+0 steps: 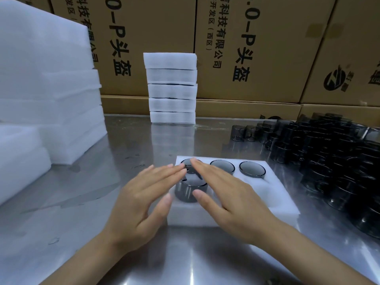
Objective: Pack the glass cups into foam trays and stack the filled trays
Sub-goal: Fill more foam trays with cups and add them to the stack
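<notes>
Both hands flat, fingers straight — left hand (141, 194), right hand (228, 194) over round smoky-glass cup (190, 188) in white foam tray (273, 194).

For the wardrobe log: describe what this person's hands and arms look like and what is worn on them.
Both are bare: the left hand and right hand wear no gloves, and no rings, watch or bracelets show. Both forearms are uncovered to the frame edge, with no sleeves visible. Fingernails are short and unpainted.

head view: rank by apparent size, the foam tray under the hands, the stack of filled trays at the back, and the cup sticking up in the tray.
1. foam tray; nearness inflates it
2. stack of filled trays
3. cup, clearly smallest
</notes>
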Demonstrator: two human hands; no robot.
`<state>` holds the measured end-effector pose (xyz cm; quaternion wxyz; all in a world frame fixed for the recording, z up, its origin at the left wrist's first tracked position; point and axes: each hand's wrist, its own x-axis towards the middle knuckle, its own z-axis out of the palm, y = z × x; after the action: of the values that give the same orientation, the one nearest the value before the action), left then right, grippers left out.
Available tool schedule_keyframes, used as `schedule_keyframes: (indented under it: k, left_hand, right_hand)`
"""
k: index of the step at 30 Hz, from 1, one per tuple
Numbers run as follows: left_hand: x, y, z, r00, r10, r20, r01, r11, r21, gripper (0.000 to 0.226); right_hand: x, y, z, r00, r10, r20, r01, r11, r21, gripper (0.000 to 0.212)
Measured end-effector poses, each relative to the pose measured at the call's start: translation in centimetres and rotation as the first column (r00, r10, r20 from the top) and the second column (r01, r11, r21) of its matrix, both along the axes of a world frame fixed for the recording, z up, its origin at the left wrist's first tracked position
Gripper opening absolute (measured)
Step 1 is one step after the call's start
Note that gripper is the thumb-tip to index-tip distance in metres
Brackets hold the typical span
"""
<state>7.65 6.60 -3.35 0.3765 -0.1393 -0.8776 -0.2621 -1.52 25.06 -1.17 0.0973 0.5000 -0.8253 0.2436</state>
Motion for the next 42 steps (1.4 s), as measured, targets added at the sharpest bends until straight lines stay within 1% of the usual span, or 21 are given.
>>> schedule_keyframes:
  k: [4, 9, 11, 14, 16, 19, 22, 24, 26, 28, 29, 30, 31, 32, 33, 34, 35, 36, 37, 39, 42]
  left_hand:
    - [0.4, 0.4, 0.5, 0.999, 0.008, -0.038, -0.006, 0.999, 0.05, 0.04]
    - [0.6, 0.8, 0.2, 0.996, 0.05, -0.079, -0.054, 0.997, -0.056, 0.037]
    - [0.5, 0.8, 0.1, 0.994, 0.081, -0.075, -0.088, 0.991, -0.102, 0.036]
    - [0.1, 0.8, -0.1, 0.992, 0.111, -0.065, -0.119, 0.983, -0.14, 0.032]
    - [-0.2, 0.8, -0.2, 0.991, 0.119, -0.061, -0.127, 0.983, -0.135, 0.03]
    - [-0.3, 0.9, -0.3, 0.993, 0.113, -0.04, -0.116, 0.99, -0.083, 0.027]
    - [-0.2, 1.0, -0.3, 0.993, 0.117, -0.01, -0.117, 0.993, -0.034, 0.03]
    - [-0.3, 1.0, -0.2, 0.993, 0.114, -0.002, -0.114, 0.993, 0.003, 0.034]
    - [-0.2, 0.9, -0.2, 0.997, 0.076, 0.008, -0.077, 0.996, 0.044, 0.037]
    - [-0.1, 0.9, -0.4, 0.998, 0.056, -0.008, -0.056, 0.997, 0.054, 0.037]
    - [-0.2, 0.8, -0.7, 0.998, 0.06, -0.01, -0.059, 0.996, 0.07, 0.036]
    - [-0.5, 0.7, -0.8, 0.998, 0.062, 0.01, -0.063, 0.992, 0.113, 0.035]
    - [-1.1, 0.6, -0.9, 0.997, 0.053, 0.064, -0.064, 0.979, 0.191, 0.034]
    - [-1.8, 0.6, -1.0, 0.989, 0.032, 0.143, -0.074, 0.951, 0.3, 0.035]
    - [-2.6, 0.5, -1.1, 0.973, 0.003, 0.229, -0.103, 0.898, 0.427, 0.038]
    - [-3.5, 0.4, -1.1, 0.948, -0.047, 0.313, -0.143, 0.819, 0.556, 0.044]
    - [-4.4, 0.3, -1.1, 0.92, -0.106, 0.378, -0.186, 0.729, 0.658, 0.053]
    - [-5.3, 0.3, -1.0, 0.896, -0.157, 0.414, -0.215, 0.664, 0.716, 0.062]
    - [-6.1, 0.3, -1.0, 0.881, -0.195, 0.431, -0.22, 0.637, 0.739, 0.066]
    - [-7.4, 0.5, -0.7, 0.865, -0.251, 0.434, -0.199, 0.624, 0.756, 0.065]
    - [-8.7, 0.3, -0.4, 0.872, -0.246, 0.423, -0.201, 0.608, 0.768, 0.058]
  right_hand:
    - [-0.3, 0.1, -0.2, 1.0, 0.03, 0.0, -0.029, 0.997, 0.073, 0.057]
    - [-0.6, 0.2, -0.3, 0.998, 0.058, -0.01, -0.056, 0.985, 0.165, 0.055]
    - [-0.5, 0.1, -0.3, 0.998, 0.049, -0.047, -0.037, 0.972, 0.23, 0.058]
    - [-0.4, -0.1, -0.5, 0.994, 0.04, -0.103, -0.005, 0.946, 0.325, 0.057]
    - [-0.3, 0.0, -0.5, 0.994, 0.037, -0.102, 0.0, 0.938, 0.348, 0.058]
    - [-0.3, 0.1, -0.3, 0.995, 0.039, -0.092, -0.004, 0.934, 0.356, 0.059]
    - [-0.2, 0.0, -0.4, 0.995, 0.033, -0.099, 0.005, 0.933, 0.36, 0.059]
    - [-0.3, -0.1, -0.4, 0.997, 0.029, -0.078, 0.0, 0.938, 0.347, 0.059]
    - [-0.5, -0.2, -0.1, 1.0, 0.025, -0.017, -0.02, 0.961, 0.277, 0.061]
    - [-1.1, 0.1, 0.2, 0.986, 0.015, 0.167, -0.033, 0.994, 0.105, 0.06]
    - [-1.6, 0.3, 0.3, 0.96, 0.021, 0.279, -0.02, 1.0, -0.007, 0.053]
    - [-2.4, 0.6, 0.5, 0.933, 0.023, 0.359, 0.017, 0.994, -0.108, 0.043]
    - [-3.5, 1.0, 0.7, 0.916, -0.006, 0.401, 0.083, 0.981, -0.176, 0.035]
    - [-4.6, 1.3, 0.9, 0.907, -0.069, 0.416, 0.165, 0.966, -0.199, 0.03]
    - [-5.8, 1.6, 1.1, 0.9, -0.157, 0.407, 0.245, 0.954, -0.173, 0.031]
    - [-6.9, 1.8, 1.3, 0.891, -0.248, 0.38, 0.31, 0.944, -0.11, 0.034]
    - [-8.1, 1.8, 1.3, 0.881, -0.322, 0.348, 0.354, 0.935, -0.03, 0.04]
    - [-9.0, 1.6, 1.2, 0.87, -0.367, 0.329, 0.377, 0.926, 0.036, 0.046]
    - [-9.8, 1.3, 1.2, 0.863, -0.388, 0.324, 0.386, 0.92, 0.075, 0.049]
    - [-11.1, 0.4, 1.4, 0.86, -0.389, 0.331, 0.386, 0.919, 0.079, 0.046]
    - [-13.7, -1.2, 2.0, 0.87, -0.405, 0.28, 0.389, 0.914, 0.114, 0.037]
